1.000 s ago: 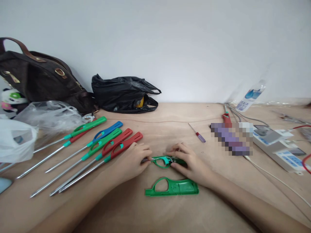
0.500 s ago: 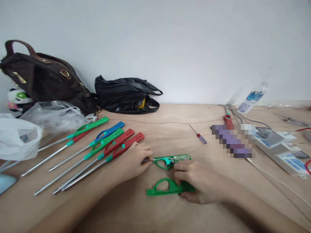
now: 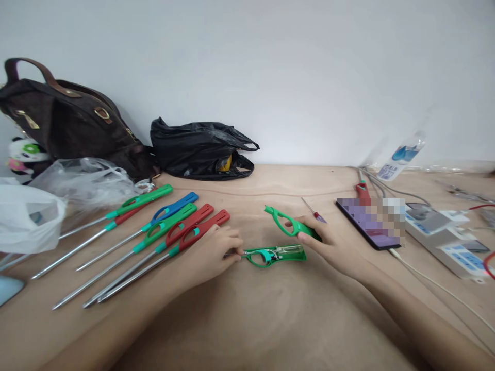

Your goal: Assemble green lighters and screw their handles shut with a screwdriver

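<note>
My left hand (image 3: 226, 243) is closed around the metal rod end of an opened green gas lighter (image 3: 266, 264). That lighter's handle half lies on the table with its insides showing: a teal trigger, thin wires and a clear tank. My right hand (image 3: 323, 237) pinches the other green handle shell (image 3: 288, 224) between thumb and fingers, lifted above and behind the open half and tilted down to the right. Just behind the right hand lies a small screwdriver (image 3: 317, 216), its handle partly hidden. Assembled lighters (image 3: 201, 230) in red, green and blue lie left of my left hand.
Along the wall stand a dark backpack (image 3: 77, 118) and a black plastic bag (image 3: 193, 149). White plastic bags (image 3: 31, 216) sit at the left. To the right are a phone (image 3: 361, 221) on a cable, a power strip (image 3: 444, 242), a water bottle (image 3: 402, 157) and another red lighter (image 3: 362, 193).
My right hand has picked up the green shell from the front of the table and carried it up and back, past the open half. My left hand stays in place.
</note>
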Available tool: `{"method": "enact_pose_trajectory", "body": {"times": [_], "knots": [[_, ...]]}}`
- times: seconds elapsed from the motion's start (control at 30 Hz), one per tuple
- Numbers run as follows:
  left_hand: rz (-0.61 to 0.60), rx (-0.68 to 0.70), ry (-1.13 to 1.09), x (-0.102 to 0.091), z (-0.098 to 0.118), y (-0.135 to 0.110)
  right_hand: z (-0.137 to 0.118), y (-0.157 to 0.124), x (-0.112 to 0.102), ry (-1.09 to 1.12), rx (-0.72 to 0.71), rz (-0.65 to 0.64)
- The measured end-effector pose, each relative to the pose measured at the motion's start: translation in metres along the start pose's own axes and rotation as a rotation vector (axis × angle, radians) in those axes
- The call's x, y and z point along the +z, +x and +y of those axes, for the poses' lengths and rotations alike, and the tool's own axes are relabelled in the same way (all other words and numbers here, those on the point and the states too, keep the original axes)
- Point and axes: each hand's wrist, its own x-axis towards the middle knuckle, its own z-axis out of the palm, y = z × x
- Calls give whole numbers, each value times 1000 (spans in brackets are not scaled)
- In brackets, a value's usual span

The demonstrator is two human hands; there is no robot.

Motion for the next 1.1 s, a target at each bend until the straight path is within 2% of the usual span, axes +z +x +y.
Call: {"method": "enact_pose_trajectory", "body": {"times": [0.13, 0.33, 0.53, 0.67, 0.83, 1.1], "knots": [[48, -1, -19, 6, -1, -1, 2, -2, 4, -128, -17, 65], [147, -10, -119, 14, -3, 1, 11, -1, 9, -246, -101, -34], [101, -131, -264, 13, -2, 4, 18, 3, 3, -303, -251, -105], [99, -129, -293, 13, -4, 4, 20, 3, 8, -335, -283, -142], [124, -73, -186, 15, -6, 1, 20, 2, 20, -328, -262, -135], [70, 13, 31, 12, 3, 2, 19, 0, 34, -335, -271, -104]]}}
